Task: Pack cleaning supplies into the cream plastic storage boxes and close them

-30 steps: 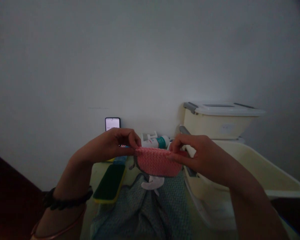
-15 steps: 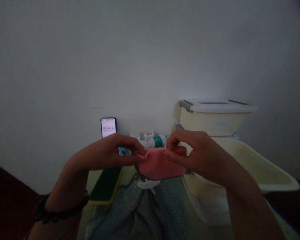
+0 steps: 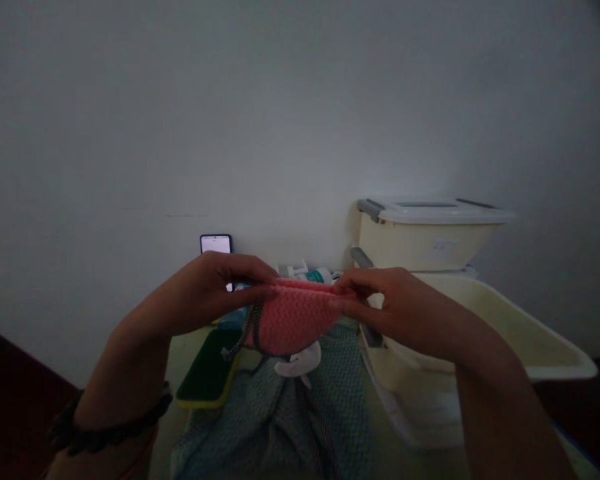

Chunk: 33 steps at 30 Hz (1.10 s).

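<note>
A pink textured cloth with a dark stitched edge hangs between my two hands. My left hand pinches its upper left corner between thumb and fingers. On the other side, my right hand pinches the upper right part the same way. The cloth's top edge is folded over and fairly straight. Below it a blue-green cloth lies bunched, with a white whale-shaped piece on top of it. A green and yellow sponge lies to the left, under my left wrist.
A phone leans against the wall behind my left hand. Behind the pink cloth lies a white and teal bottle, partly hidden. At right stand an open cream bin and a lidded cream box.
Both hands have drawn the pink cloth's top edge straighter, and the cloth has shifted slightly left and up. A dark-edged corner now dangles at its left. The phone is more covered by my left hand.
</note>
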Motion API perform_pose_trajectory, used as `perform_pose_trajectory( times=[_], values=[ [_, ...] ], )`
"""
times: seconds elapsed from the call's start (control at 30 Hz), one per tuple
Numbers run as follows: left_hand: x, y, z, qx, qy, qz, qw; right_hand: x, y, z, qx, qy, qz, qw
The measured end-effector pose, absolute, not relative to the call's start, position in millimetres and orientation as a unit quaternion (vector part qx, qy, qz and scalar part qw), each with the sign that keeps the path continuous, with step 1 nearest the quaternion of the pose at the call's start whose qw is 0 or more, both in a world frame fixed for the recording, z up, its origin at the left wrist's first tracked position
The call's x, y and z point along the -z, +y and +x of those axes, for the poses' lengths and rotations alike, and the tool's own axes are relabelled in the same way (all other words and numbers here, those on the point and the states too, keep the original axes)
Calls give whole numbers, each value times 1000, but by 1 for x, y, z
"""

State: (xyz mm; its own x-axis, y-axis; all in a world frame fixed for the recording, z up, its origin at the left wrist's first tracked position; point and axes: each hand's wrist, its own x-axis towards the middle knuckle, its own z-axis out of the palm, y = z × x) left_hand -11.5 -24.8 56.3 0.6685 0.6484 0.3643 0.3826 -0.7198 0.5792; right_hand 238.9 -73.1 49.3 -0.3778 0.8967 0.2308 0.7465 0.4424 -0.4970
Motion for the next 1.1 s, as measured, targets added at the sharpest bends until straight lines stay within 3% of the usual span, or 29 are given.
perform_pose_trajectory(
  times=[0.37,0.57,0.83,1.1],
  values=[
    [-52,-20,-10,-343,347,834,259,-49,-70,242,-97,-790,-535,285],
    [-48,-15,-10,-404,339,789,315,-46,-64,244,-190,-724,-504,432],
    [-52,-20,-7,-182,273,879,346,-43,-60,232,-259,-701,-425,511],
    [-43,-26,25,-243,297,807,448,-38,-59,217,-314,-684,-419,508]
  ],
)
